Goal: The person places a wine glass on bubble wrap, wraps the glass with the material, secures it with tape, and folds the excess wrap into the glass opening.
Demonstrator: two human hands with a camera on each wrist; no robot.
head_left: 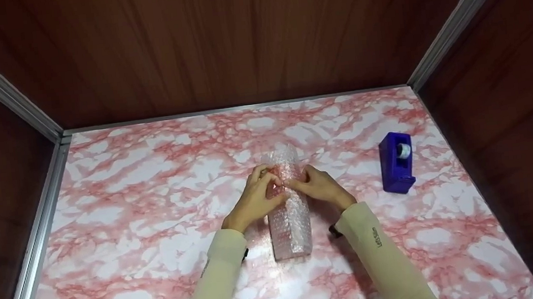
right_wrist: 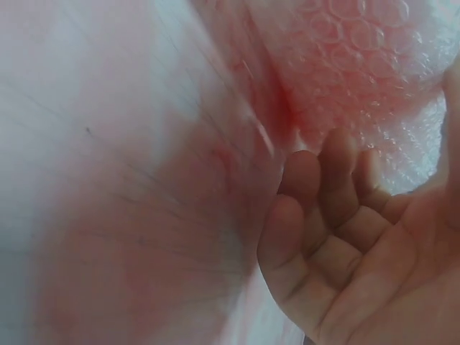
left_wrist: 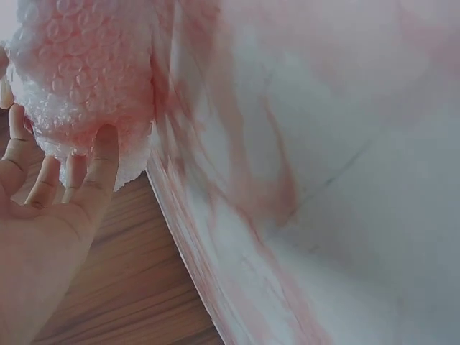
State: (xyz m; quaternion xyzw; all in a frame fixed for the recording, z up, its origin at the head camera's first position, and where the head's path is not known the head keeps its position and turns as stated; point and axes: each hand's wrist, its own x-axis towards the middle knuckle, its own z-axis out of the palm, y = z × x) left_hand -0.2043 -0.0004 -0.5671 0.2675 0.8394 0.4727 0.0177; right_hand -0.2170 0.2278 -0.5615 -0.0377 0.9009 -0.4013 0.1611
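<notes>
A long roll of clear bubble wrap (head_left: 299, 225) lies lengthwise on the table in the head view, and its contents cannot be made out. From the left side my left hand (head_left: 254, 198) grips its upper half, thumb over the top. My right hand (head_left: 321, 186) holds the opposite side, its thumb on the top near the left fingers. In the left wrist view the fingers (left_wrist: 104, 154) lie against the bubbled side of the wrap (left_wrist: 86, 65). Curled fingers (right_wrist: 298, 180) sit along the wrap (right_wrist: 359, 43) in the right wrist view; the thumb tip is out of frame there.
A blue tape dispenser (head_left: 391, 166) with a roll of clear tape stands to the right on the red-and-white marbled table (head_left: 134, 262). Dark wood panels (head_left: 235, 39) with metal edge rails (head_left: 33, 243) enclose the back and both sides.
</notes>
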